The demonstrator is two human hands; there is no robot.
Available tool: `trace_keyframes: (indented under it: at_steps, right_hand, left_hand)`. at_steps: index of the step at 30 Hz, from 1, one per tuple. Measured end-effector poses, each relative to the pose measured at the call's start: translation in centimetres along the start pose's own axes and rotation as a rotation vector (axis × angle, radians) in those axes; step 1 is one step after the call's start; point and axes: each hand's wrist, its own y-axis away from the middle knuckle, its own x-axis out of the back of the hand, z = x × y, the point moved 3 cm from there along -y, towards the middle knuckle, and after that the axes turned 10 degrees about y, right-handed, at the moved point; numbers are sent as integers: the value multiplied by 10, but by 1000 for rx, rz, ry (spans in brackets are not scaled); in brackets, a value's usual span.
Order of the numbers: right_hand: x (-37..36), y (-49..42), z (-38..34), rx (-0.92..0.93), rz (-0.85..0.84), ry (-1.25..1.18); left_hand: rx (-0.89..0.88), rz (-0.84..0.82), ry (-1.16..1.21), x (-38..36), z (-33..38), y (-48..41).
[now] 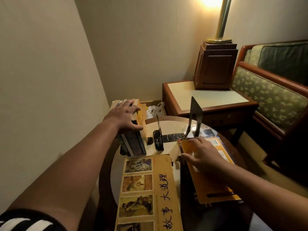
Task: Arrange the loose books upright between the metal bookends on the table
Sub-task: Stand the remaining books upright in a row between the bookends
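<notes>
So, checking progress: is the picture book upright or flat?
Flat: the picture book lies cover up on the table.
</notes>
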Motion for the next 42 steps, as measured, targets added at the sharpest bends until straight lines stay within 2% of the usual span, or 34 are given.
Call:
trace_keyframes:
  at_steps: [2, 6, 11, 14, 18, 23, 26, 31, 35, 39, 42]
  right_hand:
    - [-14, 9, 5, 12, -63, 148]
    - [-17, 17, 11, 24, -52, 146]
    - [-9, 31, 32, 54, -74, 28]
    - [-6, 34, 47, 45, -20, -70]
    - [1, 30, 79, -104, 65, -109]
    - [0, 11, 104, -280, -87, -364]
    - [2, 2, 109, -286, -171, -542]
    - [6, -6, 121, -297, -216, -654]
    - [5, -10, 122, -256, -245, -647]
    - [13, -22, 110, -202, -348, -632]
    - [21, -30, 98, -198, -401, -538]
  left_hand:
    - [2, 7, 3, 0, -1, 0]
    - [5, 10, -3, 0, 1, 3]
    - [18, -2, -8, 0, 1, 2]
    - [17, -1, -18, -1, -1, 0]
    - [13, 2, -17, -1, -1, -1]
    - [19, 3, -15, 0, -2, -3]
    - [21, 14, -13, 0, -1, -2]
    - [12, 29, -28, -1, -2, -3]
    - [5, 32, -37, -1, -2, -2]
    - [8, 34, -35, -1, 0, -2]
    - [16, 39, -32, 0, 0, -1]
